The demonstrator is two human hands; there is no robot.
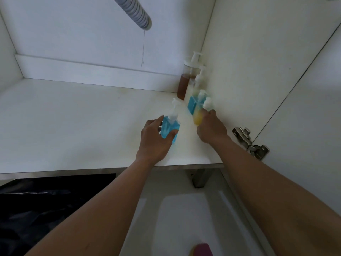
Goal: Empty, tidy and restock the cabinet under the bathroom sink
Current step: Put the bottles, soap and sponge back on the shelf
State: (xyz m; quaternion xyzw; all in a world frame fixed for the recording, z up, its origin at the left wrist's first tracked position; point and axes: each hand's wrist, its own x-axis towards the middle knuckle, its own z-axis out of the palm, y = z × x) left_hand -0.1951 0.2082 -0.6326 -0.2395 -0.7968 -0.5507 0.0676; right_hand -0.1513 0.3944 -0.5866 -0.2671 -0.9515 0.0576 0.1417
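Inside the white cabinet, my left hand grips a blue pump bottle standing on the cabinet floor. My right hand holds a yellow pump bottle close to the right wall. Behind it along that wall stand another blue pump bottle, a pale bottle with a white pump and a tall brown pump bottle in the back corner.
A grey ribbed drain hose hangs from the top. The metal door hinge sits at right beside the open door. A black bag lies below left, a white tray with a pink sponge below.
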